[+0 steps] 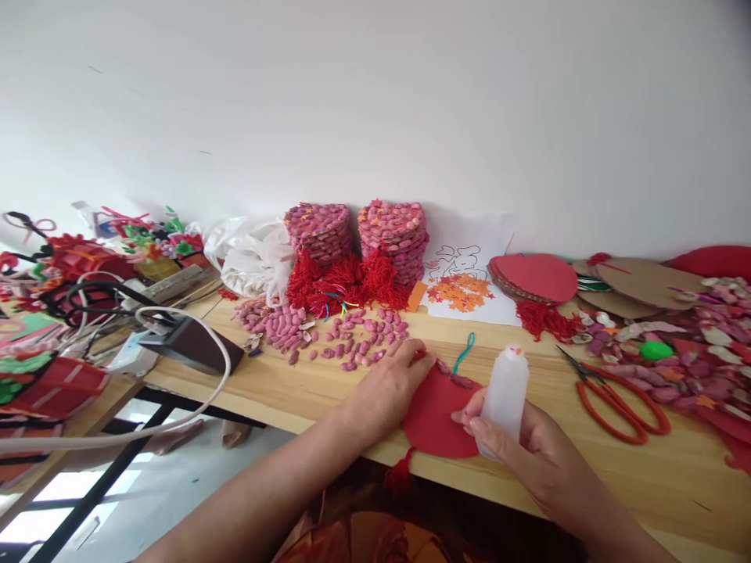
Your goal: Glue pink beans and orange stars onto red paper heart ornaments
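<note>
A red round disc lies at the front edge of the table, with a few pink shell-like pieces along its far rim. From that rim rises a teal cord loop; a red tassel hangs at the near side. My left hand rests on the disc's upper left edge, fingers bent together; what their tips pinch is hidden. In my right hand is a whitish squeeze bottle, gripped with its tip pointing up and away, above the disc's right side.
Loose pink pieces lie beyond my left hand. Behind stand two stacks of pink-covered discs with red tassels, a sheet with orange stars, and plain red discs. Orange-handled scissors lie right. A power strip with cables sits left.
</note>
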{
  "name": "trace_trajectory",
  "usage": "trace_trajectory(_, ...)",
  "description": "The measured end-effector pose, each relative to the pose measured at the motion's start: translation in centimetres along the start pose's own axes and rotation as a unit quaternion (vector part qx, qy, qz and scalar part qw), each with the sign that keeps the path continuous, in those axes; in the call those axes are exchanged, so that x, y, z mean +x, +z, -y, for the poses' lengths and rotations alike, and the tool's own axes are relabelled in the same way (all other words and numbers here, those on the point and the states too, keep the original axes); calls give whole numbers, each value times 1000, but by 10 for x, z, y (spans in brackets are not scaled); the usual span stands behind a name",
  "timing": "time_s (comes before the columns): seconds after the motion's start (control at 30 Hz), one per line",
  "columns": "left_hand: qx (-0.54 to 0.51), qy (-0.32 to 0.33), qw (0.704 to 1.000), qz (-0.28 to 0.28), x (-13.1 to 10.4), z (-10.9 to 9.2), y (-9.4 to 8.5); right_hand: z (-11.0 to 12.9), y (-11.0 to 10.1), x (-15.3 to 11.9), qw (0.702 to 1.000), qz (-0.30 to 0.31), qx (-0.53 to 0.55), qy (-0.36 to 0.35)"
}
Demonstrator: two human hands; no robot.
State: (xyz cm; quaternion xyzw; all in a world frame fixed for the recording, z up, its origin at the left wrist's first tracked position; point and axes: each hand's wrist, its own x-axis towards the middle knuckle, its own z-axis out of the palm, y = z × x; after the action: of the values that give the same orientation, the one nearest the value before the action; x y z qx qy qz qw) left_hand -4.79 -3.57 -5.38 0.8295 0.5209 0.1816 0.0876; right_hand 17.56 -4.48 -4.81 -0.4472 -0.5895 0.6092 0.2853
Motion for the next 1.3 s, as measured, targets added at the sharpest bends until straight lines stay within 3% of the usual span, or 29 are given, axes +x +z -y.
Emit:
trace_trajectory(0.3,-81,-36,994,-63,12,12,-4,6,-1,0,1000,-1,-17,-7)
trace_trajectory(0.7,-81,-41,995,43,46,18,-16,1,-7,0,999,45,-15,6)
trace_trajectory(1.3,-102,-42,993,38,46,14,-16,-4,-8,0,998,53,7,18)
